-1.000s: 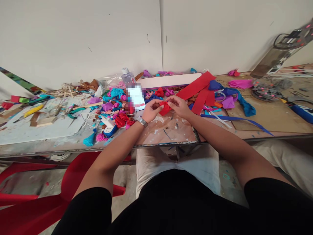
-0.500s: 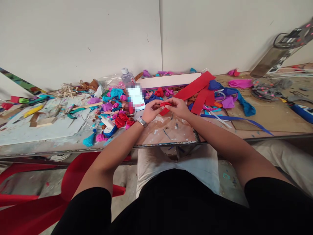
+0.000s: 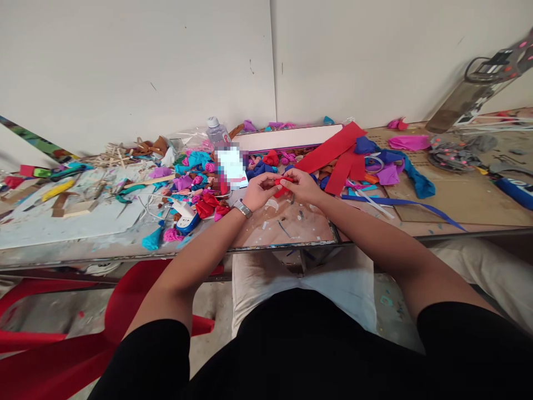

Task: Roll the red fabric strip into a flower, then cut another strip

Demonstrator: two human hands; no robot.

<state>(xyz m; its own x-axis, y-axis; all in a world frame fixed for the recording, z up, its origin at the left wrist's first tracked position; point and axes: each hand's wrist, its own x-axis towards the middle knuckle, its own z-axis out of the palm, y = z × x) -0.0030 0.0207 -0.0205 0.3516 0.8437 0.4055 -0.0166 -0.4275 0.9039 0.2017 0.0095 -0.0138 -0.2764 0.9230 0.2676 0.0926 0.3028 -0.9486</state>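
My left hand (image 3: pixel 259 191) and my right hand (image 3: pixel 303 188) meet over the near part of the table, fingertips almost touching. Between them both pinch a small piece of red crepe paper (image 3: pixel 283 183), partly hidden by the fingers. Long red paper strips (image 3: pixel 333 149) lie just beyond my right hand. To the left of my left hand is a heap of crumpled paper pieces (image 3: pixel 195 161) in blue, pink, purple and red. A lit phone (image 3: pixel 233 166) stands behind my left hand.
A clear bottle (image 3: pixel 217 132) stands near the wall. A power strip (image 3: pixel 187 222) lies at left front, a blue ribbon (image 3: pixel 416 204) at right. Cardboard (image 3: pixel 466 194), a dark bottle (image 3: pixel 453 100) and another person's leg (image 3: pixel 478 261) are at right. A red chair (image 3: pixel 129 294) is below left.
My fingers have shifted slightly around the red paper, the right ones now lying more over it. The rest looks the same.
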